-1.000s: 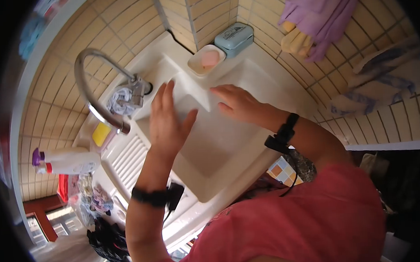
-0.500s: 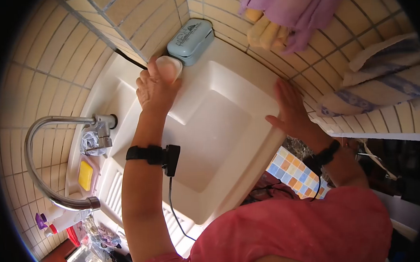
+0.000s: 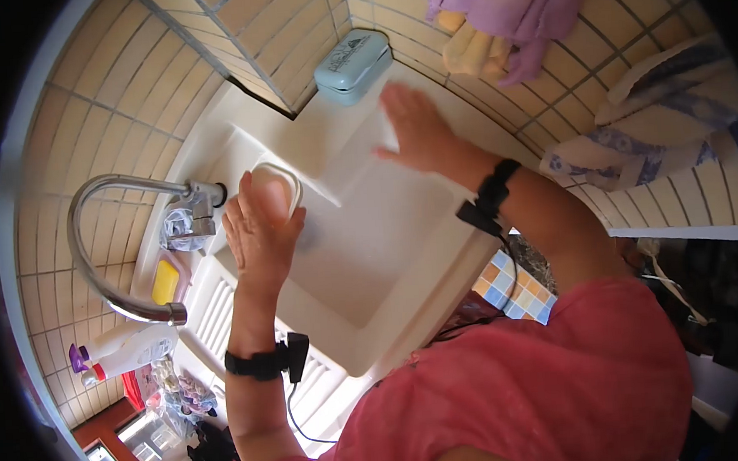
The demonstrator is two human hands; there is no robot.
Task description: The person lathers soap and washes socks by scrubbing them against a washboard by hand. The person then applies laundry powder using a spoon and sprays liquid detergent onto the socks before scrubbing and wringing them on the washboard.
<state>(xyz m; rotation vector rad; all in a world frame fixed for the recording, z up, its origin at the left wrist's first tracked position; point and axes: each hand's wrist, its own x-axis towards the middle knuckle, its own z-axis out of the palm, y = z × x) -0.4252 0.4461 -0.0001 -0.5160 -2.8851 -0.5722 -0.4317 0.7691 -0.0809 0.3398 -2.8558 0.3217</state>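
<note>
A small white soap dish (image 3: pixel 297 188), with what looks like a pale pink bar of soap (image 3: pixel 273 194) in it, is in my left hand (image 3: pixel 257 236). My fingers lie along its left side and the thumb along its right. I hold it over the sink's left rim, below the tap side. My right hand (image 3: pixel 418 128) is raised over the far part of the white sink (image 3: pixel 369 222), slightly blurred, with the thumb apart from the fingers and nothing held. Just beyond it, in the corner, sits a closed light-blue box (image 3: pixel 352 67).
At left a curved metal tap (image 3: pixel 96 270) arches over the ledge. Near it are a yellow bar of soap (image 3: pixel 165 281) on a dish and a white bottle (image 3: pixel 133 346). A purple towel (image 3: pixel 512 6) and a patterned towel (image 3: pixel 647 128) hang on the tiled wall.
My left hand has brought the soap dish away from the blue box, down and left. My right hand has moved from the sink's right edge to over the basin's far side.
</note>
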